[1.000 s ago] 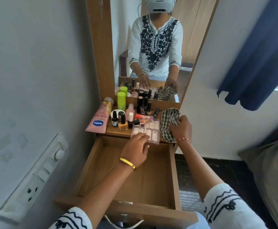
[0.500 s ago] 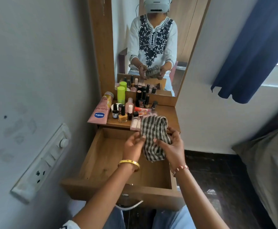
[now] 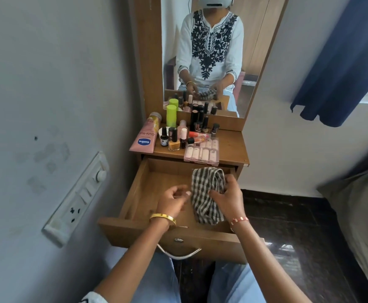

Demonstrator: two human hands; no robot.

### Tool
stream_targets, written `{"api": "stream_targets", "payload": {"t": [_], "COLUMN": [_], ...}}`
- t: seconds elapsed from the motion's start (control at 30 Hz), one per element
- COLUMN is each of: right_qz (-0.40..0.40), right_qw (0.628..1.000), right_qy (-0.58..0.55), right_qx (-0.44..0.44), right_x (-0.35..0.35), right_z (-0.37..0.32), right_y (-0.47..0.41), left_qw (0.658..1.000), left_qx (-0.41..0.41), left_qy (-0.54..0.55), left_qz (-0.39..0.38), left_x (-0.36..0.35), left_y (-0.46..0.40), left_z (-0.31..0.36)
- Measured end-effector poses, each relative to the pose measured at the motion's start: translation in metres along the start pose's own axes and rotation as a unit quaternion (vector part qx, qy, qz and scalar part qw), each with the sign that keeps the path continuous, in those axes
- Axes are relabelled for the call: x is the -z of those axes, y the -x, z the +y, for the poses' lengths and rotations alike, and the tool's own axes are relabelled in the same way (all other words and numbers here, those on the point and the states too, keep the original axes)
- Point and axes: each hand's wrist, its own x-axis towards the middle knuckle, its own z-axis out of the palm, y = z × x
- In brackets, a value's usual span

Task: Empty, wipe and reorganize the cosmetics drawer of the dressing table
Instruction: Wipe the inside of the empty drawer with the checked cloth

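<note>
The wooden drawer [image 3: 135,226] of the dressing table is pulled out and its inside is bare wood. Over its right half hangs a black-and-white checked cloth [image 3: 205,200]. My right hand [image 3: 230,194] grips the cloth's right side, and my left hand [image 3: 173,201] is curled at its left edge with fingertips on the fabric. On the tabletop [image 3: 233,147] above the drawer stand the cosmetics: a pink Vaseline tube [image 3: 145,136], a green bottle [image 3: 171,115], several nail polish bottles [image 3: 174,141] and a flat pink box of false nails [image 3: 202,153].
A mirror [image 3: 211,51] rises behind the tabletop. A switch panel [image 3: 78,197] sits on the left wall close to the drawer. A blue curtain [image 3: 336,62] hangs at the right, and grey bedding [image 3: 358,204] lies beyond the dark floor [image 3: 288,215].
My right hand lifted the cloth off the tabletop and brought it down over the open drawer. My left hand left the false-nail box and joined it at the cloth.
</note>
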Motion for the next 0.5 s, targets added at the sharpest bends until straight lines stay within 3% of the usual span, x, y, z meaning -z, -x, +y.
{"api": "stream_targets", "payload": {"t": [0.13, 0.23, 0.33, 0.4, 0.5], "right_qz": [0.045, -0.085, -0.231, -0.24, -0.252], "right_qw": [0.974, 0.942, 0.916, 0.901, 0.849], "right_qy": [0.208, 0.32, 0.325, 0.356, 0.454], "right_qx": [0.075, 0.044, 0.035, 0.064, 0.098], "right_x": [-0.01, -0.025, -0.047, -0.059, -0.067], "right_z": [0.005, 0.01, 0.011, 0.013, 0.02], "right_y": [-0.012, -0.023, -0.023, -0.023, -0.024], "left_qw": [0.995, 0.988, 0.982, 0.976, 0.963], "left_qx": [-0.016, -0.026, -0.047, -0.062, -0.091], "left_qy": [-0.055, -0.117, -0.149, -0.172, -0.213], "left_qz": [0.084, 0.1, 0.106, 0.119, 0.141], "left_x": [0.031, 0.048, 0.057, 0.062, 0.068], "left_y": [-0.016, -0.025, -0.032, -0.037, -0.046], "left_z": [0.001, -0.001, -0.005, -0.009, -0.013]}}
